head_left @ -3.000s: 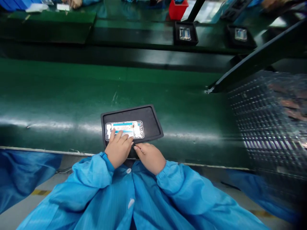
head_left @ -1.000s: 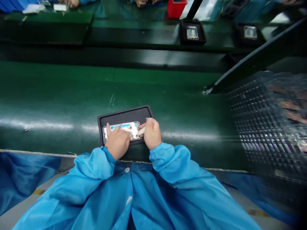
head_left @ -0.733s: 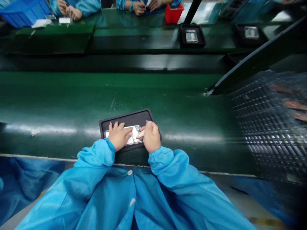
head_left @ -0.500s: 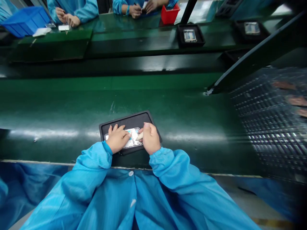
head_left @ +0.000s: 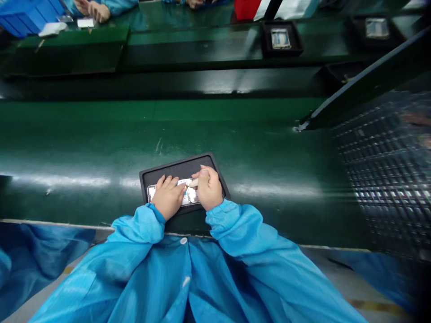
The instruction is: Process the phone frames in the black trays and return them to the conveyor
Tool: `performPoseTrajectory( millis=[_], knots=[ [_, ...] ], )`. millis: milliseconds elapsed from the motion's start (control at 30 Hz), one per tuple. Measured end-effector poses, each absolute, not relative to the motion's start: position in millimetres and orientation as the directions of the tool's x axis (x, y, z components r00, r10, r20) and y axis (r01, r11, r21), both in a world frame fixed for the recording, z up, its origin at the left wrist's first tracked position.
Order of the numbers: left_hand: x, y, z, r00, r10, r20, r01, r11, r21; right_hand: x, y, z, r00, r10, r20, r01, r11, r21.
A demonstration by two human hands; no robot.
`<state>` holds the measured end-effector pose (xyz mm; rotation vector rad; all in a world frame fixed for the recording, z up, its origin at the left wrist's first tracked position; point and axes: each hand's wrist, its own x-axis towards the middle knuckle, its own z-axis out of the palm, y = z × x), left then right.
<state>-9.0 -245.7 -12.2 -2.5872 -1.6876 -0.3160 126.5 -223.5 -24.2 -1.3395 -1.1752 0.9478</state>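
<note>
phone frame (head_left: pixel 193 196): lies flat inside a shallow black tray (head_left: pixel 188 167), which sits slightly askew on the green surface (head_left: pixel 101 130).
done on the frame: its inner side faces up, and bright parts appear to be seated in it.
left on the frame: no cover lies over the visible portion, so it looks unfinished; the 2 hands hide much of it, and the small parts are too fine to judge.
pale stick (head_left: pixel 194 183): held low over the frame, its tip beside the left thumb; whether it touches the parts cannot be told. the work looks to be mid-step.
left hand (head_left: pixel 167 196): palm down across the frame's left and middle, fingers slightly spread and resting on it, seemingly to steady it.
right hand (head_left: pixel 208 189): at the frame's right end, fingers pinching the stick between thumb and fingertips, knuckles raised, stick pointing left.
blue sleeves (head_left: pixel 145 226): both forearms angle inward from wide elbows, wrists low near the surface's front edge, hands close together.
</note>
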Motion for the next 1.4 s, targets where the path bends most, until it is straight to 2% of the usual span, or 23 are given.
performPoseTrajectory(
  millis=[167, 267, 367, 433, 500, 567, 633, 700, 733, 833, 1167, 1400],
  knots=[
    [-7, -245, -10, 0.393, 0.898, 0.196, 0.906, -0.414, 0.081, 128, -226, -23, 0.12, 0.976, 0.182, 0.207, 0.154, -0.966],
    [-7, -245, -8, 0.39, 0.906, 0.168, 0.906, -0.409, 0.104, 127, -224, -16, 0.068, 0.953, 0.295, 0.361, 0.252, -0.898],
    [-9, -245, -8, 0.394, 0.913, 0.105, 0.9, -0.406, 0.159, 121, -220, -8, -0.187, 0.896, 0.404, 0.533, 0.437, -0.724],
    [-10, -245, -9, 0.391, 0.918, 0.07, 0.898, -0.397, 0.19, 116, -218, -4, -0.369, 0.84, 0.399, 0.565, 0.543, -0.621],
    [-10, -244, -9, 0.374, 0.926, 0.042, 0.905, -0.375, 0.202, 114, -215, -3, -0.43, 0.824, 0.369, 0.556, 0.564, -0.611],
    [-12, -242, -9, 0.356, 0.934, 0.023, 0.914, -0.353, 0.2, 116, -211, -3, -0.328, 0.892, 0.312, 0.511, 0.445, -0.736],
    [-14, -240, -10, 0.34, 0.94, 0.014, 0.919, -0.335, 0.208, 123, -205, -3, -0.061, 0.988, 0.139, 0.371, 0.151, -0.916],
    [-17, -237, -11, 0.324, 0.946, 0.011, 0.92, -0.318, 0.229, 135, -202, -4, 0.209, 0.973, -0.094, 0.143, -0.125, -0.982],
    [-18, -236, -11, 0.317, 0.948, 0.006, 0.92, -0.309, 0.242, 141, -202, -5, 0.294, 0.941, -0.17, 0.05, -0.192, -0.98],
    [-19, -233, -12, 0.295, 0.956, -0.002, 0.919, -0.283, 0.276, 154, -207, -8, 0.37, 0.909, -0.194, -0.045, -0.19, -0.981],
    [-11, -227, -7, 0.179, 0.984, -0.018, 0.919, -0.161, 0.361, 150, -213, -8, 0.35, 0.926, -0.144, -0.026, -0.145, -0.989],
    [1, -227, 2, 0.089, 0.991, -0.101, 0.885, -0.032, 0.465, 152, -214, -11, 0.322, 0.934, -0.154, -0.003, -0.161, -0.987]
  ],
)
